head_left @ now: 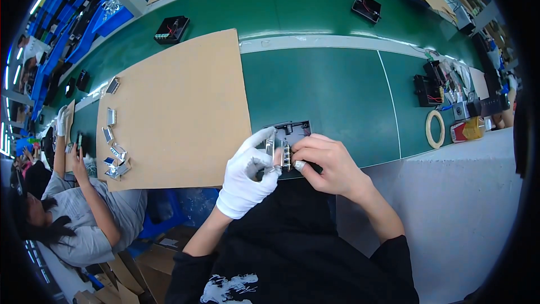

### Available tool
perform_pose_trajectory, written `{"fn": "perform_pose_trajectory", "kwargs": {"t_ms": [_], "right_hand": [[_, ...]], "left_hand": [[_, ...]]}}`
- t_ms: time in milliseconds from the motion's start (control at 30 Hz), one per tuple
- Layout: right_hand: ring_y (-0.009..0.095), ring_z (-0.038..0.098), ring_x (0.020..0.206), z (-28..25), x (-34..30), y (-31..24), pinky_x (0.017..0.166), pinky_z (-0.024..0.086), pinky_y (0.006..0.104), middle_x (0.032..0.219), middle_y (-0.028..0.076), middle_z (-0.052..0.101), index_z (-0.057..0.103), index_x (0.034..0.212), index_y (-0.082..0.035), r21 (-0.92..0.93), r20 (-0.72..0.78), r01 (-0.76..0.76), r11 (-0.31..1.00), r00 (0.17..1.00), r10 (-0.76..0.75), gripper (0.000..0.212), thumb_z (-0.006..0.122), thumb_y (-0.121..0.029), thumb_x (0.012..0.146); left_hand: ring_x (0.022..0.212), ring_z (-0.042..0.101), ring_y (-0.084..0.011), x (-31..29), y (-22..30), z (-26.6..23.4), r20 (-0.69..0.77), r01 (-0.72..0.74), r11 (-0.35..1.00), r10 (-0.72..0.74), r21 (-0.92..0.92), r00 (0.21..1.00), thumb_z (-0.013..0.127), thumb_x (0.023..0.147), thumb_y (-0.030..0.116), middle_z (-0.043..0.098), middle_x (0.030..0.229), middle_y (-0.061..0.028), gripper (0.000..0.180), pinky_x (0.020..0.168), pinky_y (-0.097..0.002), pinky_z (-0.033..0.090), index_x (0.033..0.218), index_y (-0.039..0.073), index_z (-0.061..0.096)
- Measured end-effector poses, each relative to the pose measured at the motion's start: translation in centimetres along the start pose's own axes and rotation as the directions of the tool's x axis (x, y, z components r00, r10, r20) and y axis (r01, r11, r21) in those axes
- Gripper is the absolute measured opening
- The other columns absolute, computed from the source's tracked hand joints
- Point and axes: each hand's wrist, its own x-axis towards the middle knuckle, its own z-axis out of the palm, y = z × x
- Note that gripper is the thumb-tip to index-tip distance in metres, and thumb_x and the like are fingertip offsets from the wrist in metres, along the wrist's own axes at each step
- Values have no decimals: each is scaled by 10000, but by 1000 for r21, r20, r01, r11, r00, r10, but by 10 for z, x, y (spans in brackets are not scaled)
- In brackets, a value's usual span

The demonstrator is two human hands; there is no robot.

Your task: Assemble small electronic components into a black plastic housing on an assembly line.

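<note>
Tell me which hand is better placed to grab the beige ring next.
Probably your right hand, though it looks busy too: it is nearer the beige ring. Your gloved left hand is farther off, holding a shiny piece.

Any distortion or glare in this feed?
Head view: fisheye curves the long white strip across the green tabletop; same view: white tubular lamps glare at upper left; the shiny silver metal part in the white-gloved left hand shows little fine detail.
</note>
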Motion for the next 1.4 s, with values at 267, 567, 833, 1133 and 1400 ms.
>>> {"fn": "perform_pose_trajectory", "kwargs": {"t_ms": [267,567,833,1133,1400], "right_hand": [[240,592,787,-1,1,3,720,498,321,1000,43,708,703,910,-24,-42,20,22,999,1000,-21,163,662,46,769],[214,606,802,7,-1,13,726,512,302,1037,49,760,752,939,-9,54,-140,5,999,990,3,210,703,70,750],[208,602,768,8,5,20,704,507,300,1037,59,767,751,934,11,77,-125,-8,997,992,18,196,720,73,750],[205,590,739,15,10,26,680,499,294,1037,69,770,749,933,21,50,-179,-19,999,983,28,186,726,76,756],[174,565,685,18,22,33,634,483,280,1016,79,777,754,927,29,-25,-291,-13,1000,957,5,170,731,83,767]], "left_hand": [[1288,634,-359,-4,-5,-2,91,32,999,-28,-42,995,829,691,-11,582,1462,-247,345,964,-407,562,1002,54,694],[1269,622,-351,19,1,-15,151,-45,969,9,241,988,1015,533,231,589,1451,-190,873,1067,-439,508,1315,54,669],[1264,618,-321,26,-8,-13,168,17,978,-53,208,984,1009,530,214,596,1427,-143,963,1080,-416,503,1393,45,615],[1315,575,-294,37,-18,-18,242,91,991,-114,102,964,996,588,191,550,1448,-138,945,1139,-402,458,1413,15,569],[1277,588,-297,59,-17,-17,221,224,969,-197,-106,955,945,650,100,552,1444,-127,822,1113,-411,471,1388,53,585]]}}
